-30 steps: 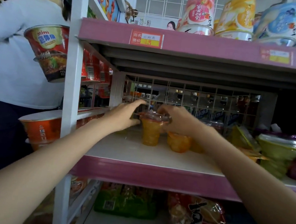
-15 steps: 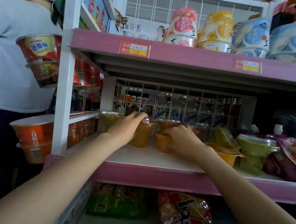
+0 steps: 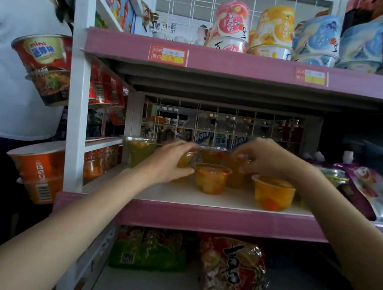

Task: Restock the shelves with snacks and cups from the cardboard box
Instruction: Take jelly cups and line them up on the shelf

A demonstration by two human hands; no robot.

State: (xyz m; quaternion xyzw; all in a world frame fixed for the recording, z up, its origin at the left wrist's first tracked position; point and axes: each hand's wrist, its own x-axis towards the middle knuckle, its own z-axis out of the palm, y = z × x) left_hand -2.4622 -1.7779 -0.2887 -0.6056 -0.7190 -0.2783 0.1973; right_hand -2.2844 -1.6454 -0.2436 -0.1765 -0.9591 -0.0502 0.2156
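My left hand (image 3: 171,159) grips a cup (image 3: 187,162) just behind the front cup (image 3: 211,178), my right hand (image 3: 266,158) pinching another's lid.

Jelly cups (image 3: 211,178): clear glossy plastic. Shelf (image 3: 200,217) edge: smooth pink, slight sheen. Far back grid (image 3: 225,122): white wire. Near lower snack bag (image 3: 233,279): crinkled glossy film.

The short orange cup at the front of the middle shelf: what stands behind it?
Behind the short orange cup stand taller orange cups. Both hands partly cover them, so their number is unclear.
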